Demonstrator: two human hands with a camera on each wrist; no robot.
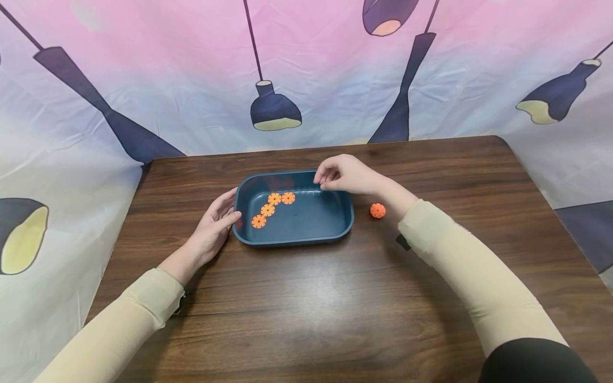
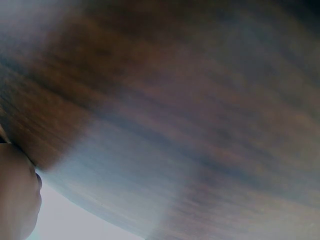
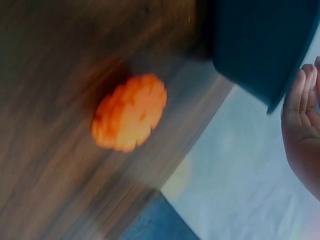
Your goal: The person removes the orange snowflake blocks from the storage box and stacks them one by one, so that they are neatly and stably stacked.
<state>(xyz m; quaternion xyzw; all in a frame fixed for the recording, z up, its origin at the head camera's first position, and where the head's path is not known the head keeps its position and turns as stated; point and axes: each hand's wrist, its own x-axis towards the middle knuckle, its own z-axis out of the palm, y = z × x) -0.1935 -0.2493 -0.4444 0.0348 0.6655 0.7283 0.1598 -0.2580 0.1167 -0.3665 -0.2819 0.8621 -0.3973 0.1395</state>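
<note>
A dark blue tray [image 1: 306, 242] with rounded corners sits on the wooden table. At its left end my left hand [image 1: 210, 226] grips the wall, thumb over the rim and fingers outside. Several orange flower-shaped discs [image 1: 267, 210] lie inside, in a bent line toward the left. My right hand [image 1: 347, 174] hovers over the tray's far right corner with loosely bent fingers, and nothing shows between thumb and fingertips. To the right of the tray, below my right wrist, rests a small orange stack of notched discs [image 1: 378, 210], seen close up in the right wrist view [image 3: 130, 114].
The brown wooden table [image 1: 297, 319] reaches back to a hanging cloth [image 1: 201, 80] printed with lamps. My right forearm passes over the table on the right. In the left wrist view there is mostly blurred tabletop [image 2: 175, 125].
</note>
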